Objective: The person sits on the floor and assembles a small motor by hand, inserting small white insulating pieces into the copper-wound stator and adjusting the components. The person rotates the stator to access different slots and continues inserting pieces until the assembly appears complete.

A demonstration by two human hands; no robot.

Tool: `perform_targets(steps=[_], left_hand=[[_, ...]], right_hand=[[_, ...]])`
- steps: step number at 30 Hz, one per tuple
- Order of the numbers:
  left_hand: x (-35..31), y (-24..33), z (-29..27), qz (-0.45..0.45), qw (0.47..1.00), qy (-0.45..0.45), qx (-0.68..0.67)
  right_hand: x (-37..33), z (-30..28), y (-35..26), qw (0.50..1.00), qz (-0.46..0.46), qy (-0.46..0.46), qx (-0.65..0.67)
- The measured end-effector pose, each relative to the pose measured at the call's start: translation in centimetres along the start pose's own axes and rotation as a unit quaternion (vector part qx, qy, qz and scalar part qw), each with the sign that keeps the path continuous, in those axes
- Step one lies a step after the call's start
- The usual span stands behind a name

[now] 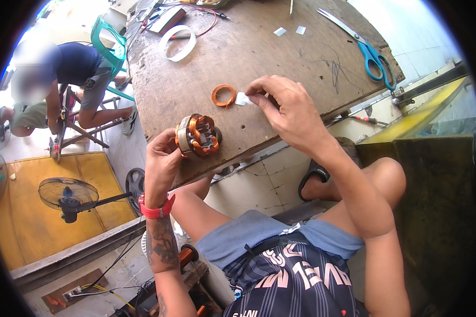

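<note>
My left hand grips a motor stator by its metal ring at the table's near left edge. Copper windings fill the stator, with pale insulating pieces among them. Over the table, my right hand has thumb and forefinger pinched on a small white slip, which looks like insulating paper. Just left of that slip lies a loose round coil of copper wire. The part of the slip between my fingertips is hidden.
Blue-handled scissors lie at the right of the wooden table, near two white slips. A white tape ring and a meter with leads sit at the far left. Another person works beyond, near a fan.
</note>
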State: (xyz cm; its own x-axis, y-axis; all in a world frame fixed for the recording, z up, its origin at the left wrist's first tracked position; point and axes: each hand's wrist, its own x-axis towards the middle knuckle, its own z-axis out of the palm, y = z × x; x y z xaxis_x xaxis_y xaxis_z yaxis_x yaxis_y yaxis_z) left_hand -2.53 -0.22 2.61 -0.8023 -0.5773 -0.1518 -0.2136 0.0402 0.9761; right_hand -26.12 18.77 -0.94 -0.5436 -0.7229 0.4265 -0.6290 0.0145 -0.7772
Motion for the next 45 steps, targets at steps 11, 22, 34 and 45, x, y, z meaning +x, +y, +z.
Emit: perform_targets(steps=[11,22,34,45], left_hand=[[-1.6,2.0,-1.1,-0.003,0.989,0.048,0.141],[-11.1,-2.3,10.2,0.043,0.971,0.202,-0.120],[-11.6,-2.6,11.2,0.053,0.960,0.226,-0.158],[-10.3,-3.4,11.7,0.112,0.943,0.247,-0.193]], right_hand=[[0.2,-0.5,-0.8,0.992,-0.001,-0.014,0.123],[-1.6,-0.3,-4.9,0.993,-0.046,-0.102,0.032],[2.1,0.0,-3.0,0.989,0.086,-0.107,-0.056],[-4.2,0.1,-5.7,0.900,0.103,-0.302,0.296]])
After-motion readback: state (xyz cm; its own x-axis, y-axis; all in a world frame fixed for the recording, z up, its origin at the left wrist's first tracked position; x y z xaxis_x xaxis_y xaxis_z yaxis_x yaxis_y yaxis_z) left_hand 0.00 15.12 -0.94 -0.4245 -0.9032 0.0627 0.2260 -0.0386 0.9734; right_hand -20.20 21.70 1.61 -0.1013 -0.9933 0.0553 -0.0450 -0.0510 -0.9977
